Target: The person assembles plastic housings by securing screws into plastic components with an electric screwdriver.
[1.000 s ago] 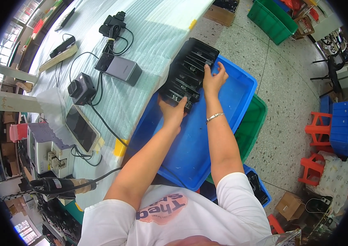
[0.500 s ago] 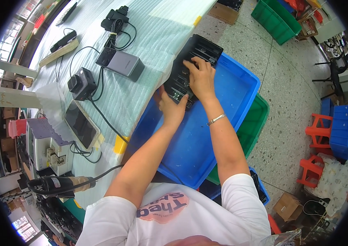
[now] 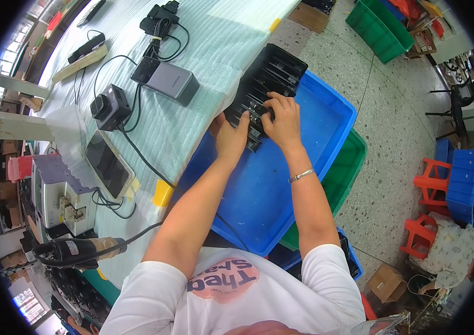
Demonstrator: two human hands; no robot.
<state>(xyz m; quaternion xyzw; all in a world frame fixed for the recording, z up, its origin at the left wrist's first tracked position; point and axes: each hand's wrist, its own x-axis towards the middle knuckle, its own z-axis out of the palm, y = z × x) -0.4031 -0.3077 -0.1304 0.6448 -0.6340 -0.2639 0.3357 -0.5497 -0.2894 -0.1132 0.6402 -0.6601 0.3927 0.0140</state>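
Ribbed black plastic parts lie side by side in a row along the far left side of a shallow blue tray. My left hand is closed around the near part of the row, thumb on top and its other fingers partly hidden on the table side. From the right, my right hand reaches over the same stretch with bent fingers pinching at a part. Small shiny metal bits show between the two hands. A bracelet circles my right wrist.
A foam-covered table borders the tray on the left. It bears a grey box-shaped device, a small black camera-like device, a phone and cables. Beneath the tray is a green crate. Red stools stand at the right.
My right hand has shifted nearer along the row, toward my left hand, uncovering parts at the far end. My left hand has moved slightly left, its thumb now over the parts.
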